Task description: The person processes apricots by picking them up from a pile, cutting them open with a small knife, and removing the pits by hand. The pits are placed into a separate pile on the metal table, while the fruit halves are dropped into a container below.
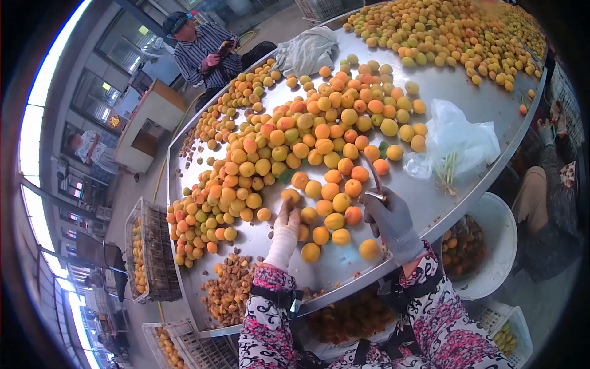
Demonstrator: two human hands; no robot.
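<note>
My left hand, wrapped in white at the wrist, has its fingertips on an apricot at the near side of a large pile of apricots. My right hand, in a grey glove, is closed around the handle of a curved knife, its blade pointing up and away over the fruit. Several loose apricots lie between my two hands on the metal table. Left of my left wrist sits a heap of small brown pits.
A plastic bag with green stems and a grey cloth lie on the table. Crates stand left, a white bucket right. A person in stripes sits across; another person's arm is at the right.
</note>
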